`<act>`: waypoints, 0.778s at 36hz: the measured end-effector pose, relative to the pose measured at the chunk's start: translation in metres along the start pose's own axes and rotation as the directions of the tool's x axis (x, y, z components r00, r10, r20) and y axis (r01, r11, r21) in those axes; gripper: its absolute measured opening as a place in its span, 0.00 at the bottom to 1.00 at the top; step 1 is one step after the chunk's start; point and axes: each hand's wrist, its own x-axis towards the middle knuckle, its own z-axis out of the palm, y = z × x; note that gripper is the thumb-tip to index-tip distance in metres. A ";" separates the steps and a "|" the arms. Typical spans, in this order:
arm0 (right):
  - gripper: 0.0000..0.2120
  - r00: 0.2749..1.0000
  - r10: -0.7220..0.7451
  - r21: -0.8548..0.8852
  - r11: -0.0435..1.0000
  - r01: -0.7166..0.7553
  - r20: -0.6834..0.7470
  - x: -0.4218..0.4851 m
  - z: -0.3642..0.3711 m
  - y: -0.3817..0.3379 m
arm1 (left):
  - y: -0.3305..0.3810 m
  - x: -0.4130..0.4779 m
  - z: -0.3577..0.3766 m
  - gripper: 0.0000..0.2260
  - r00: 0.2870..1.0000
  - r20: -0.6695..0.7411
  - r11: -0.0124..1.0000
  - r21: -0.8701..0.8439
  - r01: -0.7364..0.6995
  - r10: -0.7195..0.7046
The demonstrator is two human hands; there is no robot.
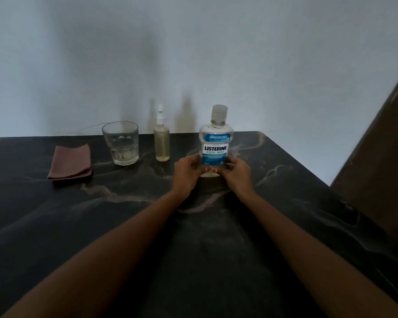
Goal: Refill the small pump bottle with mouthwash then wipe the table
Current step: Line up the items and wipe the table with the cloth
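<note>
Both my left hand (186, 174) and right hand (237, 173) curl round the bottom of the mouthwash bottle (216, 143) on the table (285, 180), near the small pump bottle (162, 143), and holding so low could make it tip over.

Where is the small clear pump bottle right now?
Head view: the small pump bottle stands upright near the dark table's far edge, between the clear drinking glass on its left and the blue-labelled mouthwash bottle on its right.

Pale wall (78, 53) behind dark marbled table (55, 226); perhaps a brown door (381, 157) right.
</note>
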 end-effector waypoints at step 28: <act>0.25 0.999 0.013 -0.012 1.000 -0.013 0.032 0.075 0.036 0.028 | -0.033 0.067 0.011 0.20 0.988 -0.069 0.988 -0.079 0.131 -0.136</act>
